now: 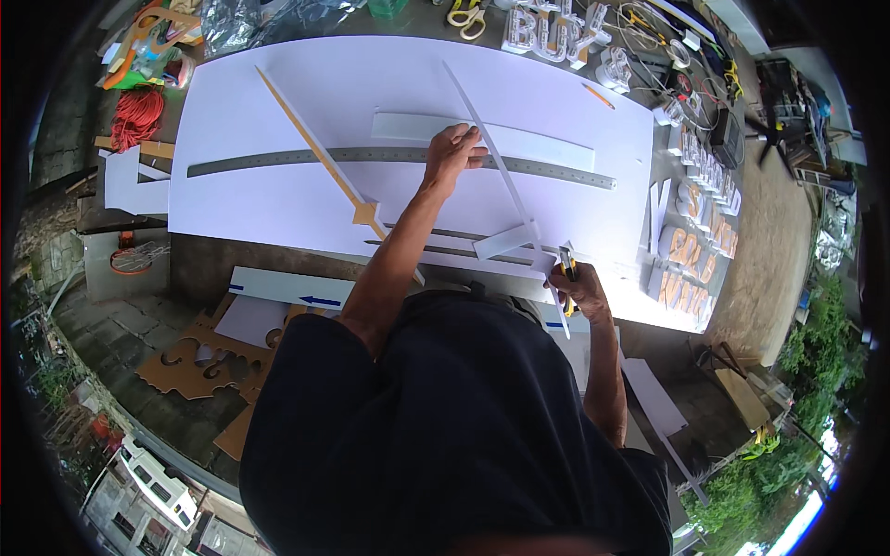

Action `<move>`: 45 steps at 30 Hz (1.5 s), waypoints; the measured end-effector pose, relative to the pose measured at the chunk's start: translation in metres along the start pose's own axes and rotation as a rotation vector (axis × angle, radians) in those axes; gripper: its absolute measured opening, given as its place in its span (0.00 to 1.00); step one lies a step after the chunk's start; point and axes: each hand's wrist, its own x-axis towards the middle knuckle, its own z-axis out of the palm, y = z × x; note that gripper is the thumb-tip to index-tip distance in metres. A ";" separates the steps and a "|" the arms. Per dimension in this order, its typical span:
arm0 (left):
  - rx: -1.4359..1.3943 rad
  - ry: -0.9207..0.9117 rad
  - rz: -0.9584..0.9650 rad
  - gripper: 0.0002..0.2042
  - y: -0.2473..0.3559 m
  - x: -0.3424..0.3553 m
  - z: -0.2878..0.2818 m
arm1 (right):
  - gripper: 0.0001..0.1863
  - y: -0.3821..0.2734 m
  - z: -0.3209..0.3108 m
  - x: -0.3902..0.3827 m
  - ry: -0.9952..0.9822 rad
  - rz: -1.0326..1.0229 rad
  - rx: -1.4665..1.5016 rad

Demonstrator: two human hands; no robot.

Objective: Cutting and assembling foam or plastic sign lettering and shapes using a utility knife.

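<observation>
A long white pointed strip slants across a large white sheet, its lower end reaching past the near edge. My left hand is closed at its upper half, fingertips at its left edge. In my right hand is a yellow-and-black utility knife, held beside the lower end of the strip. A long steel ruler lies crosswise beneath my left hand. To the left rests a similar gold-coloured pointed piece with a diamond-shaped widening. A short white rectangular piece sits near the white strip's wider part.
A flat white strip lies beyond the ruler, with a pencil farther right. Block letters line the right side. Scissors are at the far edge, red cord at left. Brown cut-out board lies below.
</observation>
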 end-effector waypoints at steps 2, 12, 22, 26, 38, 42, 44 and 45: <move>0.002 -0.021 0.039 0.23 0.003 -0.005 0.017 | 0.08 0.010 0.004 -0.010 -0.033 0.020 0.030; -0.064 -0.219 0.361 0.14 0.037 -0.034 0.115 | 0.07 0.043 -0.003 -0.032 0.045 -0.036 0.209; 0.198 -0.396 0.700 0.15 0.096 -0.064 0.248 | 0.10 0.074 -0.030 -0.062 0.188 -0.168 0.404; 0.247 -0.478 0.720 0.14 0.104 -0.086 0.290 | 0.10 0.103 -0.043 -0.077 0.250 -0.213 0.454; 0.190 -0.500 0.826 0.16 0.119 -0.113 0.303 | 0.20 0.110 -0.077 -0.046 0.514 -0.273 -0.154; -0.167 -0.552 0.680 0.18 0.140 -0.115 0.269 | 0.25 0.096 -0.088 -0.004 0.670 -0.361 -0.652; -0.249 -0.515 0.652 0.18 0.150 -0.117 0.249 | 0.27 0.087 -0.094 0.014 0.725 -0.369 -0.782; -0.351 -0.579 0.612 0.18 0.151 -0.113 0.233 | 0.29 0.080 -0.097 0.018 0.718 -0.371 -0.831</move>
